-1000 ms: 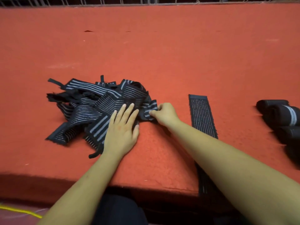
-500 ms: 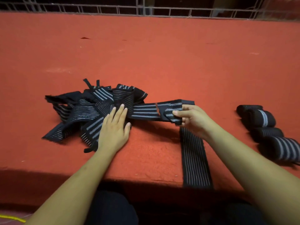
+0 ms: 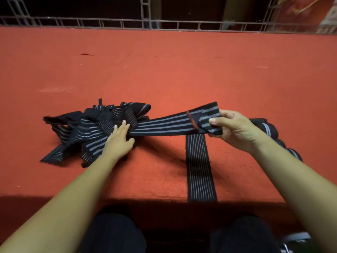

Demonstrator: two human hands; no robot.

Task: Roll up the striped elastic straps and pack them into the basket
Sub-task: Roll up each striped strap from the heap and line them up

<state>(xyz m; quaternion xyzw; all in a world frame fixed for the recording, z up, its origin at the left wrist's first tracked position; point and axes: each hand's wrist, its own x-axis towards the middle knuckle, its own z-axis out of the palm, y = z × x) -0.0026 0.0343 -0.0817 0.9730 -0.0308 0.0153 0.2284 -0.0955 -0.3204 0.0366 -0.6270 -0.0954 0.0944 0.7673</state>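
Observation:
A tangled pile of black straps with grey stripes [image 3: 87, 132] lies left of centre on the red felt table [image 3: 182, 73]. My left hand [image 3: 118, 139] presses flat on the pile's right side, fingers straight. My right hand [image 3: 235, 126] pinches the end of one striped strap [image 3: 169, 123], drawn taut out of the pile and lifted off the table. Another strap [image 3: 198, 168] lies flat, running to the front edge. No basket is in view.
Several rolled straps [image 3: 269, 128] sit in a row at the right, partly behind my right forearm. A metal railing [image 3: 164, 25] runs along the table's far edge. My knees show below the front edge.
My right hand has pulled one strap out of the pile to the right and raised it. The left hand stays flat on the pile. The view has tilted up.

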